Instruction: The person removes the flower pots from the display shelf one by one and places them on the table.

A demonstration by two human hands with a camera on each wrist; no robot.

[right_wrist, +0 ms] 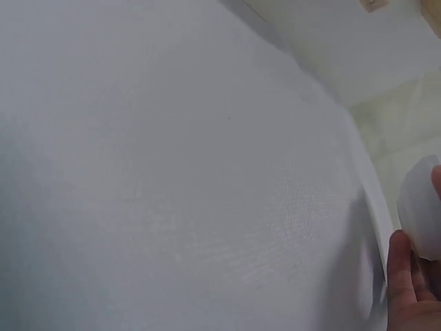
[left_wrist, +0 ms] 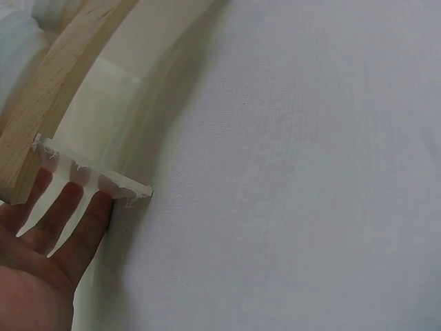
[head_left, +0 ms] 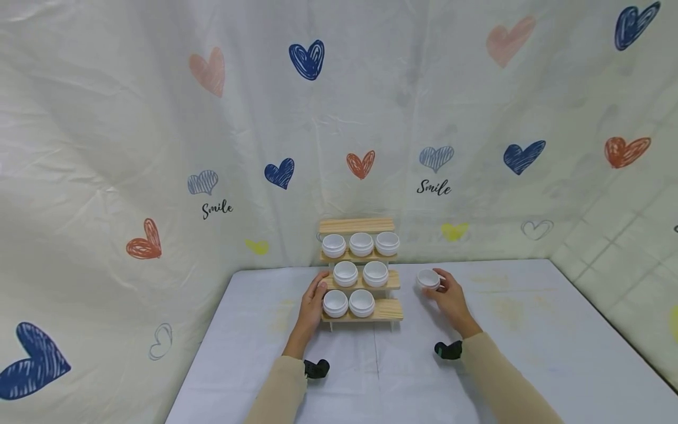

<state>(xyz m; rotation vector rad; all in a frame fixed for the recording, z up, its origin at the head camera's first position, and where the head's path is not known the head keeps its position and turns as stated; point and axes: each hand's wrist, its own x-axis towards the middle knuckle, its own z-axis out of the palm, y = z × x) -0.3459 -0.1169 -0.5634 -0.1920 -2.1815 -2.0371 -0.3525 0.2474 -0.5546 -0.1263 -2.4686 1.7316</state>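
A small white bowl (head_left: 428, 279) is pinched between the fingertips and thumb of my right hand (head_left: 449, 297), to the right of a tiered wooden rack (head_left: 388, 310). The right wrist view catches part of this bowl (right_wrist: 420, 208) and the fingers at its right edge. My left hand (head_left: 310, 306) rests against the rack's left side. In the left wrist view its fingers (left_wrist: 86, 231) are extended and touch the pale side support (left_wrist: 96, 169) under a wooden shelf (left_wrist: 58, 79). Several matching white bowls (head_left: 362, 302) stand on the rack's three lower shelves.
The rack's top shelf (head_left: 356, 225) is bare wood. A white cloth (head_left: 254, 330) covers the table, and a white curtain (head_left: 318, 118) with printed hearts hangs behind it. Black wrist straps (head_left: 448, 350) stick out near both sleeves.
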